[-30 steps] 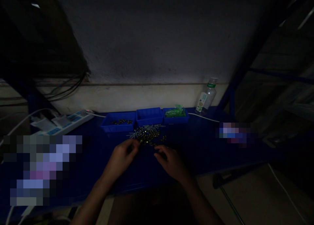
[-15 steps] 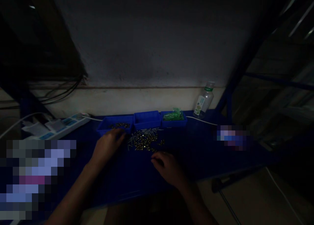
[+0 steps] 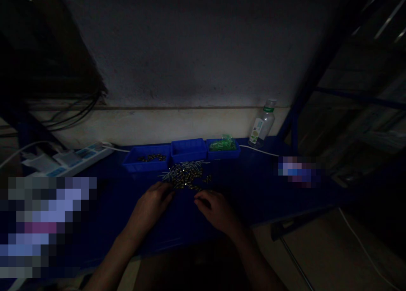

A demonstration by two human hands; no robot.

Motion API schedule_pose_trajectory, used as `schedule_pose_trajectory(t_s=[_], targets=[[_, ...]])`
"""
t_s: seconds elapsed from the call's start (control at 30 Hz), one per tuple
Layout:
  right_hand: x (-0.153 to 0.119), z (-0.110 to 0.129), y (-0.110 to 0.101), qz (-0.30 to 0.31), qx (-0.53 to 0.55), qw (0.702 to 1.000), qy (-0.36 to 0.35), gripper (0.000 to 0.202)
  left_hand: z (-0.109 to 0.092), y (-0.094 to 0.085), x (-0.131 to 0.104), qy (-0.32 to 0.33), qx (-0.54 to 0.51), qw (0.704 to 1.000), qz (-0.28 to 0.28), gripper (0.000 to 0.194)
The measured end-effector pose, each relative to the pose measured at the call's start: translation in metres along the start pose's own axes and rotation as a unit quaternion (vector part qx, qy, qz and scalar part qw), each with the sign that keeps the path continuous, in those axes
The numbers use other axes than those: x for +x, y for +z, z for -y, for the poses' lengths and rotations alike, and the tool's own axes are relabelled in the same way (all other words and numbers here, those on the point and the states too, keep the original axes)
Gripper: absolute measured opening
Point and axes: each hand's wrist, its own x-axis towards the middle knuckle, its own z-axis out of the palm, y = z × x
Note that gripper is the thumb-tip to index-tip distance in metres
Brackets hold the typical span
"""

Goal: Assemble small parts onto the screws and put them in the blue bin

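Observation:
A heap of small brass-coloured parts and thin silver pins lies on the blue table. My left hand is at the near left edge of the heap, fingers curled; whether it holds anything is too dark to tell. My right hand is at the near right edge, thumb and index finger drawn together, and what they may hold is too small to make out. Behind the heap stand a left blue tray with small brass parts, a middle blue tray and a right blue tray with green plastic bags.
A clear bottle stands at the back right near the wall. On the left lies a white power strip with plugs and cables. Two pixelated patches cover areas at the far left and right. A white cable runs behind the trays.
My left hand has moved from the left tray down and right to the heap's near edge. My right hand has stayed almost in place. The view has shifted slightly.

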Motion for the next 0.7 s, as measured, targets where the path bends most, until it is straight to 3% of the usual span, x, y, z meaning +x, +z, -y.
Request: schedule_pose_trajectory(t_s=[0.43,0.6,0.7], targets=[[0.001,0.001,-0.001,0.008,0.0,1.0,-0.002,0.014,-0.03,0.008,0.007,0.002,0.032,0.999,-0.001,0.025],[0.001,0.001,-0.001,0.003,0.0,1.0,-0.004,0.012,-0.028,0.008,0.011,0.007,0.038,0.999,0.005,0.024],[0.001,0.001,-0.001,0.003,0.0,1.0,-0.002,0.013,-0.026,0.008,0.003,-0.001,0.008,1.0,-0.026,0.023]])
